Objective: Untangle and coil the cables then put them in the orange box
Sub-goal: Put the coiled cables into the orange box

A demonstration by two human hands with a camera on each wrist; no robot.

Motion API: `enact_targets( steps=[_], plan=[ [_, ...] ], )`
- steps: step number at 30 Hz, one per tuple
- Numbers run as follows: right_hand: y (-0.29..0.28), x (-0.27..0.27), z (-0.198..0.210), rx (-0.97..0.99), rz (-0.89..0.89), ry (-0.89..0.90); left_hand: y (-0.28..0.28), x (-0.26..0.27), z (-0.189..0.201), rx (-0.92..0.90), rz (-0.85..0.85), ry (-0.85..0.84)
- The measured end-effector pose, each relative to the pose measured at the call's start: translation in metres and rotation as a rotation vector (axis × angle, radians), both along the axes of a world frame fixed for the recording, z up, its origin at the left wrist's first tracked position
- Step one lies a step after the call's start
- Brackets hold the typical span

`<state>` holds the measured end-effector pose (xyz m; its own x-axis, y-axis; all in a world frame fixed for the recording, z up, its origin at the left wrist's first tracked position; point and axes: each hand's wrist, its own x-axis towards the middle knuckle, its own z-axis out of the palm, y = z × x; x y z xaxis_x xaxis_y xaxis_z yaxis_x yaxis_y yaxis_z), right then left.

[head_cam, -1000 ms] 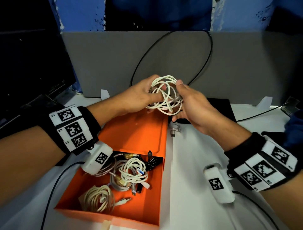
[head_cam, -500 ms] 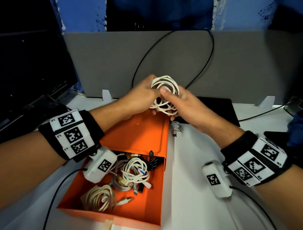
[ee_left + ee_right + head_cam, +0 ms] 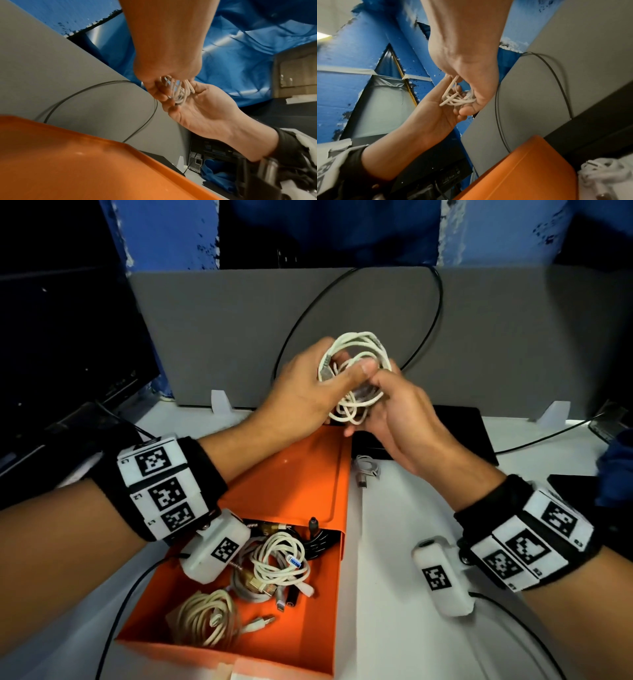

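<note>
A white cable, wound into a loose coil, is held in the air above the far end of the orange box. My left hand grips the coil's left side with its thumb across the front. My right hand cups and holds the lower loops. From below, the left wrist view has the white cable between both hands, and the right wrist view has the white cable against the left palm. Inside the box lie a white coil, a cream coil and a black cable.
The box's orange lid stands open beneath my hands. A small pale cable lies on the white table just right of the lid. A grey partition with a looping black wire closes the back. A dark monitor stands at left.
The coil has been turned between my hands. My left thumb has come across its front, and my right hand has slid from the coil's front down to the lower loops.
</note>
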<state>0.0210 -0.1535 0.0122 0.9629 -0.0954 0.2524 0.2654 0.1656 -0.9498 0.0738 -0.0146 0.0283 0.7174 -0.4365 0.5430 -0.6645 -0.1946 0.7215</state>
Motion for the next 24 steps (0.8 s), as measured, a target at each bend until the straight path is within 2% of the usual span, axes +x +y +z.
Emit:
enact_targets(
  steps=[2,6,8,10,15,19,21,24],
  plan=[
    [0.006,-0.001,-0.001,0.006,0.015,-0.021,-0.004,-0.004,0.003,-0.052,0.133,-0.023],
    [0.010,-0.005,-0.005,-0.438,-0.041,-0.138,-0.002,-0.007,0.017,-0.049,0.295,0.010],
    [0.007,-0.007,-0.003,-0.527,0.001,-0.114,0.000,-0.002,0.018,-0.006,0.281,0.031],
    [0.001,-0.008,0.002,-0.433,0.046,-0.018,0.002,0.001,0.016,0.001,0.163,0.054],
    [-0.013,-0.008,0.009,-0.030,0.189,0.172,0.013,0.005,0.012,-0.006,-0.139,0.068],
    [-0.012,-0.010,0.010,0.016,0.241,0.238,0.018,0.005,0.018,0.103,-0.142,-0.002],
    [-0.010,-0.009,0.009,-0.010,0.166,0.233,0.017,0.007,0.028,0.185,-0.172,0.026],
    [-0.017,-0.006,0.011,0.000,-0.079,0.153,0.020,0.007,0.041,0.360,-0.184,0.095]
  ],
)
